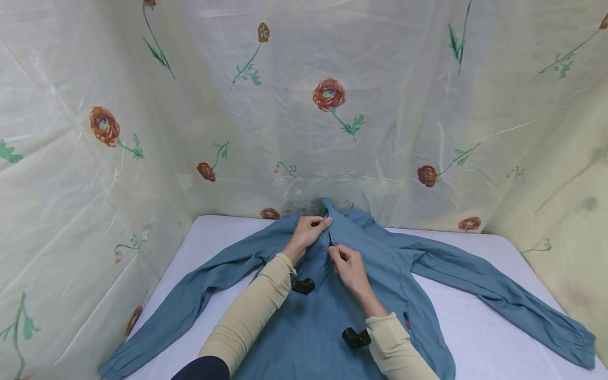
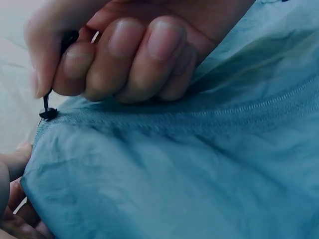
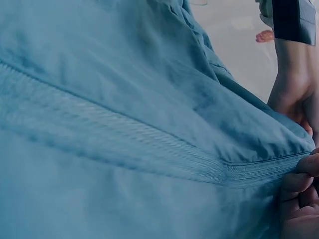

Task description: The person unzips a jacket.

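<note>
A blue zip jacket (image 1: 294,338) lies spread out front side up, collar at the far end and sleeves out to both sides. High on its front, my right hand (image 1: 349,266) pinches a black zipper pull (image 1: 330,240). The left wrist view shows the thumb and curled fingers (image 2: 124,42) on that pull, close above the black slider (image 2: 48,114). My left hand (image 1: 309,232) pinches the jacket's edge near the collar, just beyond the slider. In the right wrist view, the zipper seam (image 3: 224,172) runs up to my right hand's fingers at the edge.
The jacket lies on a white-covered table (image 1: 475,306). Cream curtains with printed flowers (image 1: 380,148) stand close behind and at both sides. Black wrist cameras hang by both forearms (image 1: 256,306). A small red tag (image 1: 407,321) shows on the jacket's right side.
</note>
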{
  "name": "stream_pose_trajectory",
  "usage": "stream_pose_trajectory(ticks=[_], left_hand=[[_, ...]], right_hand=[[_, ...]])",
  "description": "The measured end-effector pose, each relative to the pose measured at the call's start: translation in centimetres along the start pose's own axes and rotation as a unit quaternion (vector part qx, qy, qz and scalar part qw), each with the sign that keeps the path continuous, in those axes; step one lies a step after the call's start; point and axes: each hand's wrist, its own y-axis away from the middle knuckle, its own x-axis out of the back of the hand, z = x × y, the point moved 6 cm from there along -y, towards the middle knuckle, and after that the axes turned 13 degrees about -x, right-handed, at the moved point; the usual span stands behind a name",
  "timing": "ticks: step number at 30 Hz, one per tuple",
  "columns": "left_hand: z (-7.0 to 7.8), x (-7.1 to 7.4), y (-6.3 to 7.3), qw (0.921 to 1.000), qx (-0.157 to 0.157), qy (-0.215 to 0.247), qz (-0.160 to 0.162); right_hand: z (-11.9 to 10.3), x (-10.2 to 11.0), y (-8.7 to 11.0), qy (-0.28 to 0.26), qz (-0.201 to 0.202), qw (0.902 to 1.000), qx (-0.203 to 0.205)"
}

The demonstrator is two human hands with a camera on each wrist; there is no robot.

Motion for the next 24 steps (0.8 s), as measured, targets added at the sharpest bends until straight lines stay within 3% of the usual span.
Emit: stream_pose_trajectory(ticks=[15, 24], left_hand=[[-0.5, 0.1, -0.3, 0.9999, 0.010, -0.001, 0.000], [-0.7, 0.3, -0.7, 0.9995, 0.028, 0.008, 0.009]], right_hand=[[0.3, -0.2, 0.6, 0.006, -0.003, 1.0000, -0.001], [3.1, -0.4, -0.8, -0.010, 0.016, 0.9998, 0.000]])
